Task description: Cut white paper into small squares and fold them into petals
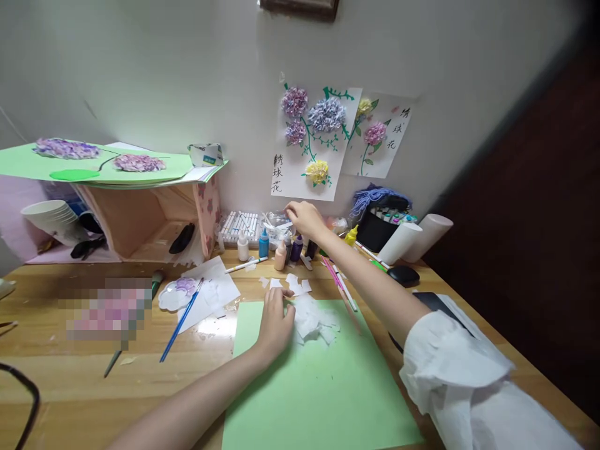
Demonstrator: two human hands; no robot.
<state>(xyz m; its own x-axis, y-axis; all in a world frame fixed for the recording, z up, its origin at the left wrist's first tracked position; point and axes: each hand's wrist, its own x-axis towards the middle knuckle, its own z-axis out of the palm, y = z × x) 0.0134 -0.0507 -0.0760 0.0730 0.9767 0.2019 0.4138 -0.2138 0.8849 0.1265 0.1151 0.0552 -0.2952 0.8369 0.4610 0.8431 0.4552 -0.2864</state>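
A large green sheet [309, 387] lies on the wooden table, with a heap of torn white tissue [313, 320] near its far edge. My left hand [276, 322] rests beside the heap's left side, fingers bent toward white paper scraps [298, 284] beyond the sheet; whether it grips anything is unclear. Farther back, my right hand [304, 219] reaches over the small paint bottles, its fingers bent downward near a clear plastic box [276, 220] with white strips. Its fingertips are small in view, and I cannot make out anything between them.
Paint bottles [280, 255] stand behind the sheet. A blue brush [182, 319] and a palette [172, 295] lie left. Pink and white sticks [338, 281], a black mouse [403, 275] and white rolls [399, 244] are right. Flower pictures [309, 144] hang on the wall.
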